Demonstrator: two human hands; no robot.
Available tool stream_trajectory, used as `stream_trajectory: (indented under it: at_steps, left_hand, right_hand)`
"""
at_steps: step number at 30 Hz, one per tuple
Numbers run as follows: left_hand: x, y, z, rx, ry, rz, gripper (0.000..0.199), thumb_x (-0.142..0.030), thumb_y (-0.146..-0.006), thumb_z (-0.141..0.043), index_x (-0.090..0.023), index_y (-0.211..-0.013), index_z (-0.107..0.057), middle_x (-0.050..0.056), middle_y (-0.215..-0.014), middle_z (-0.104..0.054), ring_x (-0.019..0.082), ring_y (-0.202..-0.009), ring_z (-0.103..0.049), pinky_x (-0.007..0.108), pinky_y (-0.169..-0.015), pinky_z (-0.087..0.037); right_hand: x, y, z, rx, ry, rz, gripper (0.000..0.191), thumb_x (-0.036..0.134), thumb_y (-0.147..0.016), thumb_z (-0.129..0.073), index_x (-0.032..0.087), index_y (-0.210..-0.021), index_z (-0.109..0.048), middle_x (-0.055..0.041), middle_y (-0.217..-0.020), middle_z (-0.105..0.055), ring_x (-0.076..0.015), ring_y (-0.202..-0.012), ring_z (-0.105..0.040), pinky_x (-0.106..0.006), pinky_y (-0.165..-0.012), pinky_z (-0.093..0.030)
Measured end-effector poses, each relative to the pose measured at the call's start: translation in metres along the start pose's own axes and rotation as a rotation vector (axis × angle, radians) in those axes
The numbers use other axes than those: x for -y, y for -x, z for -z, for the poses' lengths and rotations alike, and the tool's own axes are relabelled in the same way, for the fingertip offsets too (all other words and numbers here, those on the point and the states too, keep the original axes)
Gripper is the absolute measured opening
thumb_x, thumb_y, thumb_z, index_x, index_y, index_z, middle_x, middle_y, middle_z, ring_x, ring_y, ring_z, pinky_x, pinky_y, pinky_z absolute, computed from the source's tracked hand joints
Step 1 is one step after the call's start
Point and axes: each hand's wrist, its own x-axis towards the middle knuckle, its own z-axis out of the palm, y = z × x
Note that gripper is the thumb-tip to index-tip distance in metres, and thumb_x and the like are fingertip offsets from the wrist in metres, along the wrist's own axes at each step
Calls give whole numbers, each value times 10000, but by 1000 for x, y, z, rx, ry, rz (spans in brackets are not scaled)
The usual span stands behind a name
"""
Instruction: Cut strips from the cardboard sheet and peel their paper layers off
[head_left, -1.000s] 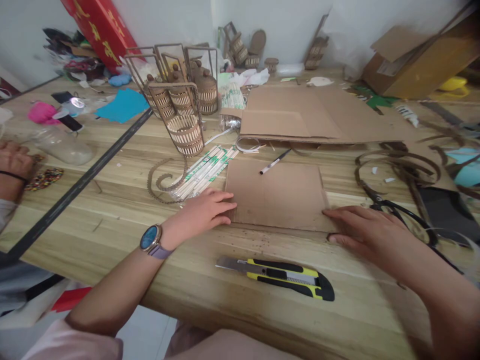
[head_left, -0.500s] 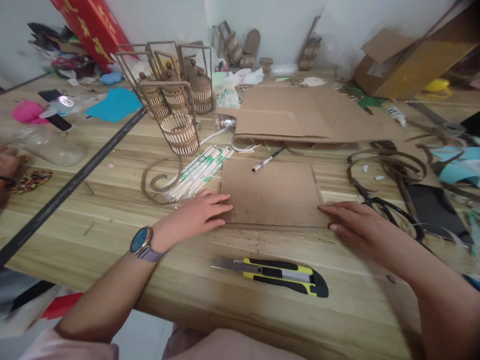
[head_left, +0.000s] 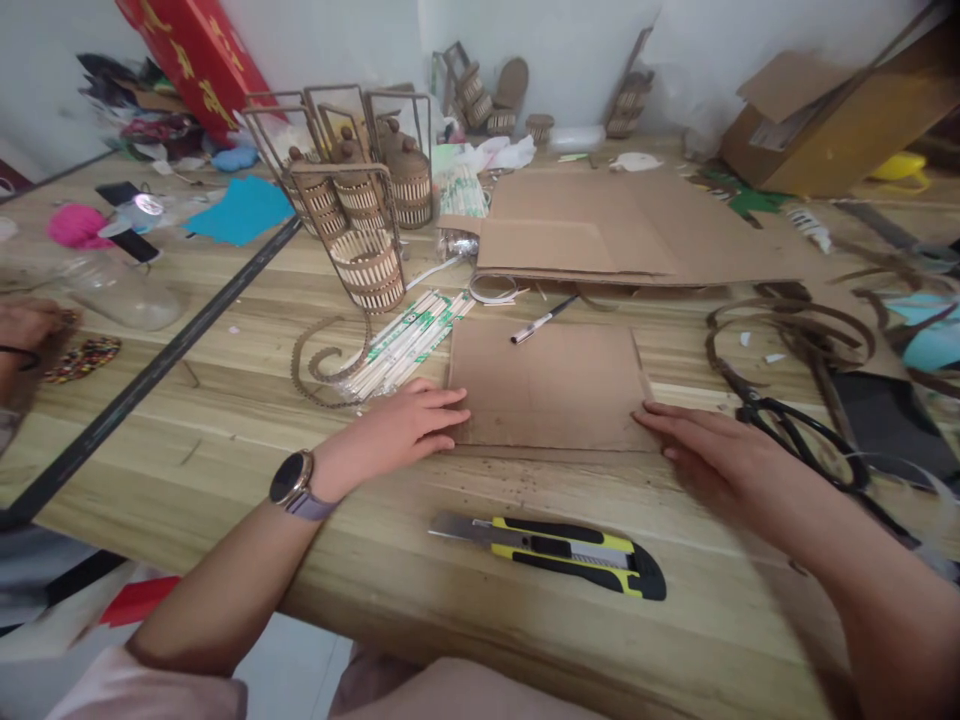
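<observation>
A small rectangular piece of cardboard [head_left: 551, 385] lies flat on the wooden table in front of me. At its left edge rests my left hand [head_left: 412, 425], fingers apart, fingertips on the cardboard. My right hand [head_left: 712, 445] touches the right edge with outstretched fingers. Close to me lies a yellow and black utility knife [head_left: 577, 557], its blade out and pointing left. Just beyond the cardboard is a pen [head_left: 541, 320]. Paper-wrapped chopsticks [head_left: 409, 345] lie beyond my left hand, beside a curled, notched brown strip [head_left: 300, 365].
Small bamboo baskets with tall handles [head_left: 367, 265] stand at back left. Larger cardboard sheets [head_left: 577, 220] lie behind the pen. Black-handled scissors [head_left: 802, 435] and coiled brown strips [head_left: 795, 320] are at right. Another person's hand [head_left: 26, 325] is at far left, near beads [head_left: 82, 358].
The whole view has shifted slightly, so things appear a little further right. Both hands stay at the edges of the cardboard, with hardly any movement.
</observation>
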Motion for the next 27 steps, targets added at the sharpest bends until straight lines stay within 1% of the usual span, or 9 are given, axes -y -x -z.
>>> stream_trajectory:
  at_steps: [4,8,13,19,23,27]
  left_hand:
    - [1,1,3,14,27,0,361,-297,-980,-624,-236,-1334,-663,58,-1487,-569,264,-1276,-527,432,-1032,-503]
    - [6,3,5,23,78,-33,346,-258,-977,-627,-242,-1320,-671,52,-1477,-580,243,-1301,-526,426,-1090,-467]
    - [10,4,5,22,109,-45,342,-232,-983,-613,-221,-1320,-671,57,-1481,-575,240,-1337,-511,423,-1124,-440]
    - [11,4,3,2,129,-61,338,-233,-981,-617,-225,-1313,-678,60,-1470,-586,245,-1320,-520,419,-1115,-446]
    - [12,4,2,-2,132,-63,341,-225,-978,-620,-210,-1313,-679,67,-1470,-585,250,-1315,-521,428,-1110,-455]
    - [11,5,3,-1,134,-59,344,-216,-974,-619,-197,-1313,-678,74,-1464,-589,254,-1314,-523,434,-1103,-467]
  right_hand:
    - [0,1,-1,-5,-23,-18,423,313,-984,-405,196,-1267,-697,-153,-1299,-706,-275,-1161,-695,-471,-1007,-570]
    - [-1,1,-2,7,-18,-40,429,335,-986,-398,208,-1259,-705,-143,-1304,-707,-274,-1177,-689,-460,-1018,-564]
    - [-3,2,-3,-14,-1,-6,433,322,-993,-400,184,-1274,-699,-153,-1306,-703,-271,-1177,-690,-441,-1019,-567]
    - [-7,3,-6,-113,47,119,409,309,-993,-417,177,-1256,-702,-139,-1249,-734,-252,-1107,-723,-415,-950,-608]
    - [-8,3,-6,-107,58,121,404,296,-988,-424,185,-1258,-703,-137,-1254,-732,-259,-1106,-723,-429,-947,-609]
    - [-8,3,-4,-95,53,135,405,290,-988,-427,175,-1254,-711,-145,-1248,-733,-260,-1102,-725,-420,-948,-608]
